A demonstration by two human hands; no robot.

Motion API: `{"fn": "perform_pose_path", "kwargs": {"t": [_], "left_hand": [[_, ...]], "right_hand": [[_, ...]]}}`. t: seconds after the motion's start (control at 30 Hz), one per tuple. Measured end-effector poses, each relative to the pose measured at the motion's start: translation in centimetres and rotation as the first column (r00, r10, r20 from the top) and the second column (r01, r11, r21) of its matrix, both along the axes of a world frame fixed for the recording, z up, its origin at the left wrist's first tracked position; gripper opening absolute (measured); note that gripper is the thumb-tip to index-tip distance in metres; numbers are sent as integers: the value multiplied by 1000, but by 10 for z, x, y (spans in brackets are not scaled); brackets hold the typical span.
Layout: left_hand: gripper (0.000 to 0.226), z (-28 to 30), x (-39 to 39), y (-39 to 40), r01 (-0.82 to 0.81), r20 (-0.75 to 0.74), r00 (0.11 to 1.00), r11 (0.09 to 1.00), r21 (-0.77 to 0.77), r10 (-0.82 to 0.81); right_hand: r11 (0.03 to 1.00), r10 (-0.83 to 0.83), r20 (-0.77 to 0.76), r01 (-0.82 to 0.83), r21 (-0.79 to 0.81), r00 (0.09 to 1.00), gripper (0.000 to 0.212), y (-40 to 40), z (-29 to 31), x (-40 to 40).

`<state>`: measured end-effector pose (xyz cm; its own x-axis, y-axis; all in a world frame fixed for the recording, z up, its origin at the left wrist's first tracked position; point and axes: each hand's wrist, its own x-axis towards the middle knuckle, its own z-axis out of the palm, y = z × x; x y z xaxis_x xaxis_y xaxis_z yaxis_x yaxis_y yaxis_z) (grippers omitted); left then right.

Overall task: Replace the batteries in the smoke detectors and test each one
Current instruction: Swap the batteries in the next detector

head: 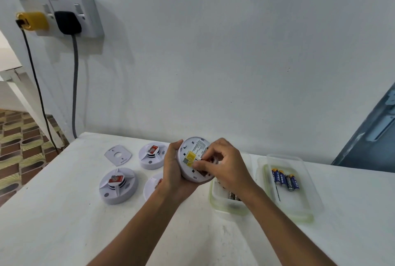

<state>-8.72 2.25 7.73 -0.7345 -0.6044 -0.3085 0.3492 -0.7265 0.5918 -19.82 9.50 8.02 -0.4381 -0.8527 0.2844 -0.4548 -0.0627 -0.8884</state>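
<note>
My left hand (174,171) grips a round white smoke detector (192,154) by its left rim, back side facing me, above the table. A yellow sticker (190,157) and printed text show on that back. My right hand (224,165) has its curled fingers at the detector's battery compartment; what they pinch is hidden. Two more detectors (118,186) (152,155) lie on the table at the left, each with a red label. A third one (152,186) is partly hidden behind my left wrist. Blue batteries (285,179) lie in a clear tray (299,208) at the right.
A second clear container (222,203) under my right wrist holds dark batteries. A white mounting plate (118,155) lies at the back left of the white table (64,223). The wall behind has a socket (64,15) with yellow and black plugs and hanging cords.
</note>
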Motion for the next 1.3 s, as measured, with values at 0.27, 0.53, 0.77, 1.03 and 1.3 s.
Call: {"fn": "perform_pose_path", "kwargs": {"t": [0.27,0.53,0.77,1.03,1.3], "left_hand": [[56,19,0,4,84,-18,996,996,-13,-85],[57,22,2,3,38,-20,999,999,15,-37],[53,20,4,1,10,10,1000,1000,20,-10],[47,31,3,5,91,13,996,988,-128,-90],[49,34,16,-6,206,98,976,973,-108,-196]], "right_hand": [[996,-8,321,35,-80,947,70,5,0,3],[889,-303,-344,134,-438,889,40,6,-22,9],[916,-212,-162,138,-377,964,32,14,-26,15],[965,-14,672,185,-184,740,81,16,-23,30],[989,92,639,2,-146,764,41,23,8,20]]}}
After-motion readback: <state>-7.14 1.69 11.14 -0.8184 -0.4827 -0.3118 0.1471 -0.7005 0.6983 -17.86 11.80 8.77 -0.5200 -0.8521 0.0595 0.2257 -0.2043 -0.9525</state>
